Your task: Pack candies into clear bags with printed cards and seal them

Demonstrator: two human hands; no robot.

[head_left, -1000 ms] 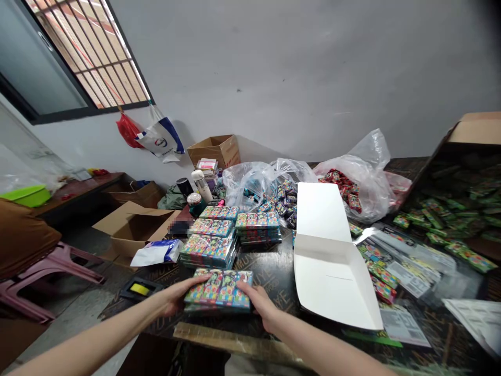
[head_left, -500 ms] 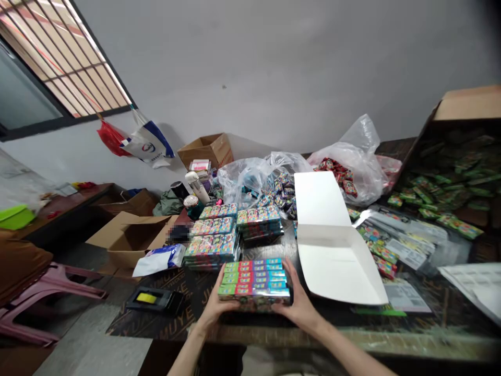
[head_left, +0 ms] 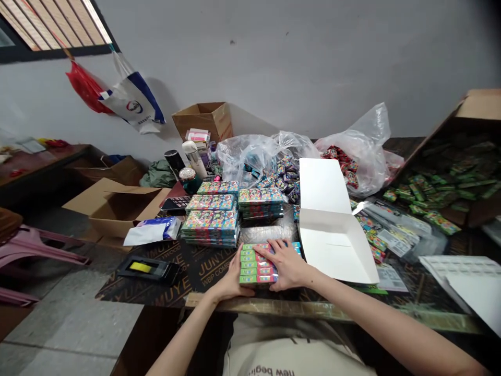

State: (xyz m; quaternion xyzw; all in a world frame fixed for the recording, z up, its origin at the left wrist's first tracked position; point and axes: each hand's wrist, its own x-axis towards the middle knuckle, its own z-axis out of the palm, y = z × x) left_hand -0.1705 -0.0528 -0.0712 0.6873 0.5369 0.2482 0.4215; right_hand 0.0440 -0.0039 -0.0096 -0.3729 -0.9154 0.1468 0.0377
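Note:
A block of small candy-like boxes (head_left: pixel 249 265), in green, red, purple and blue rows, sits near the table's front edge. Round its left end curls my left hand (head_left: pixel 231 278), with the thumb along the front. My right hand (head_left: pixel 288 265) lies over the top and right part, fingers spread across the rows and thumb at the front, covering much of the block. Just behind stand stacks of film-wrapped colourful packs (head_left: pixel 211 222). To the right, an open white carton (head_left: pixel 332 235) has its lid raised.
A black tape dispenser (head_left: pixel 148 269) lies left, near a blue-and-white packet (head_left: pixel 154 230) and an open cardboard box (head_left: pixel 117 209). Clear bags (head_left: pixel 246 151) of small packets line the wall. At right, a large box (head_left: pixel 450 151) holds green packets, beside white sheets (head_left: pixel 465 277).
My right hand has moved from the block's right end onto its top. The left hand stays at the left end. The camera view has shifted, and the block now sits slightly further right.

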